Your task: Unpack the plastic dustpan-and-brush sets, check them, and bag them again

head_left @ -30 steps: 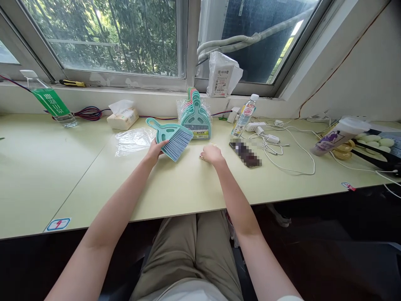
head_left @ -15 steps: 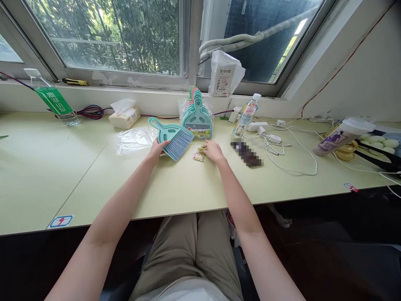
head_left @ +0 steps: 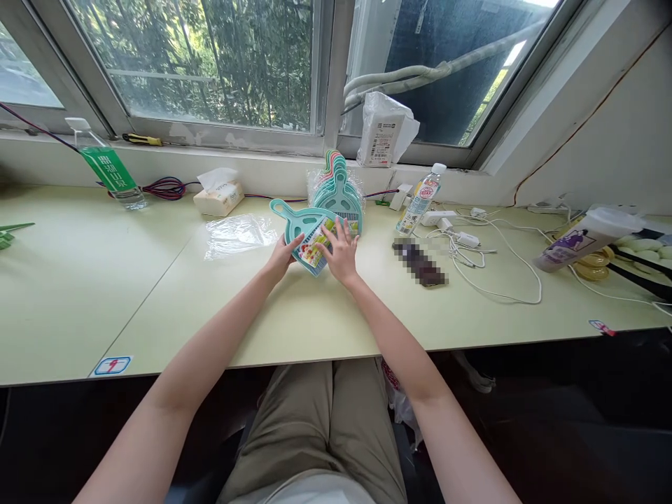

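A teal mini dustpan and brush set (head_left: 297, 222) is tilted above the table, its looped handle pointing up and left. My left hand (head_left: 282, 257) grips its lower left edge, thumb on top. Across its bristles lies a colourful printed label card (head_left: 313, 246). My right hand (head_left: 342, 253) rests on the card's right side with fingers spread, partly covering it. Just behind stands a stack of similar dustpan sets (head_left: 340, 189) in clear wrap, mostly teal with some pink handles. A flat clear plastic bag (head_left: 239, 236) lies to the left.
On the table (head_left: 220, 308) are a tissue pack (head_left: 219, 199), a green-labelled bottle (head_left: 113, 171), another bottle (head_left: 420, 201), a blurred dark object (head_left: 420, 263), white cables with plugs (head_left: 467, 240), and a tilted cup (head_left: 585, 238). A yellow cutter (head_left: 141, 140) lies on the sill.
My right hand has brought the label card up from the table onto the dustpan set's bristles. The set has shifted slightly right, still in my left hand. The camera view moved a little.
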Demonstrator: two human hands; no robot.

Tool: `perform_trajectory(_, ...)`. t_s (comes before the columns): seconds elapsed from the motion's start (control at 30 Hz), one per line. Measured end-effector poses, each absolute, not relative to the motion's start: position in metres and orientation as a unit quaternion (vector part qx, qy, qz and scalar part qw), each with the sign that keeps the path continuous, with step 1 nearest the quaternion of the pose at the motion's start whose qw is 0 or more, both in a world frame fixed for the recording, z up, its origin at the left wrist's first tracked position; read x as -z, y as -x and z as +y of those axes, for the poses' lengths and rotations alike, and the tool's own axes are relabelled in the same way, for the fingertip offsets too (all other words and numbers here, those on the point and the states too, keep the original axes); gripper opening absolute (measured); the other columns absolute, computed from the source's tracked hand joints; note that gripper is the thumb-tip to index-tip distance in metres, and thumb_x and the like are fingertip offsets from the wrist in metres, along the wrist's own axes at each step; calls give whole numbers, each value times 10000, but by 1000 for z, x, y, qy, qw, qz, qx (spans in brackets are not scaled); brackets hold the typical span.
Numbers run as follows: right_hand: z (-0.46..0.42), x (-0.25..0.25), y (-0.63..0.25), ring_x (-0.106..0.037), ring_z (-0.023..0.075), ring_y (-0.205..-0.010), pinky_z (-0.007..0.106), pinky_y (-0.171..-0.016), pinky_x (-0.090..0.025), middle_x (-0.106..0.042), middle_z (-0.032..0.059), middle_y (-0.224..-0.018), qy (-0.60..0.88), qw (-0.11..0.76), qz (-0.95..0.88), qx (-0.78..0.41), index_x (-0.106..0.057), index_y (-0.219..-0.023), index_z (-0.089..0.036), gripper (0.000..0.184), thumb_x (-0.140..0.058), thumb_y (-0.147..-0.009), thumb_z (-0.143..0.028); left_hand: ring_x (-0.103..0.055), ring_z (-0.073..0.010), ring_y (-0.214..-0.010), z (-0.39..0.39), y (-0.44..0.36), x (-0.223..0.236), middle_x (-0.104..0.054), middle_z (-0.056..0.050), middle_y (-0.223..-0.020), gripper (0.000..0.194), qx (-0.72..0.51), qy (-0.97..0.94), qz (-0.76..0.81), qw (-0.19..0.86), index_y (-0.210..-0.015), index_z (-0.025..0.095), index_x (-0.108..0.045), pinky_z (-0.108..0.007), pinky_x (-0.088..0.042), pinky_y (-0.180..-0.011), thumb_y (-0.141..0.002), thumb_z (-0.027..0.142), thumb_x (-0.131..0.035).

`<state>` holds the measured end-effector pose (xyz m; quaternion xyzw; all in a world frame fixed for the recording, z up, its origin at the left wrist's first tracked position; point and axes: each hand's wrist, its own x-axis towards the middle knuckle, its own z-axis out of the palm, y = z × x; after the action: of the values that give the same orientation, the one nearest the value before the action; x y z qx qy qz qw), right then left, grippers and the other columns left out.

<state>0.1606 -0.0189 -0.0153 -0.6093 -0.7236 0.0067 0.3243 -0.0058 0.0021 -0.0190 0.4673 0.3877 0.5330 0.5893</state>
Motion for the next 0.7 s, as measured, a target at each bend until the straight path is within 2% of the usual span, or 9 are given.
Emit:
perform_trajectory(0.1, -17, 25, -154, 2, 268, -1516, 703, -1125, -54, -96, 49, -1640, 614, 301, -729, -26, -281, -1520, -299, 562, -241, -1002, -514, -671, -215, -961, -1, 4, 19, -665, -73, -1138, 628, -537, -475, 371, 590, -1136, 201, -553, -295, -568, -743, -607, 373, -845)
perform_trajectory(0.23, -16, 25, -156, 47, 268, -1515, 737, -1098, -18, -32, 30, -1645, 617, 295, -728, -36, -248, -1524, -335, 566, -236, -996, -536, -660, -246, -1009, 0, 6, 18, -660, -73, -1140, 699, -540, -474, 377, 584, -1138, 202, -546, -324, -571, -769, -521, 247, -871)
perform_trajectory(0.47, -13, 28, -160, 64, 282, -1512, 748, -1090, -7, -24, 20, -1647, 623, 308, -718, -40, -246, -1521, -359, 552, -269, -994, -520, -652, -277, -1037, 2, 9, 18, -657, -82, -1143, 738, -542, -476, 382, 578, -1146, 196, -540, -379, -566, -816, -487, 226, -870)
perform_trajectory(0.6, -13, 29, -160, 63, 286, -1514, 755, -1086, 1, -22, 5, -1646, 603, 374, -701, -80, -214, -1522, -388, 573, -315, -978, -538, -653, -282, -1043, 1, 8, 18, -665, -82, -1134, 749, -548, -479, 373, 576, -1148, 196, -538, -395, -562, -844, -480, 227, -874)
perform_trajectory(0.7, -12, 29, -159, 23, 277, -1518, 692, -1136, -90, -13, 44, -1646, 579, 492, -629, -163, -132, -1542, -346, 720, -430, -929, -578, -652, -287, -1051, 1, 8, 16, -671, -85, -1123, 746, -560, -477, 368, 569, -1141, 192, -546, -405, -558, -869, -474, 231, -877)
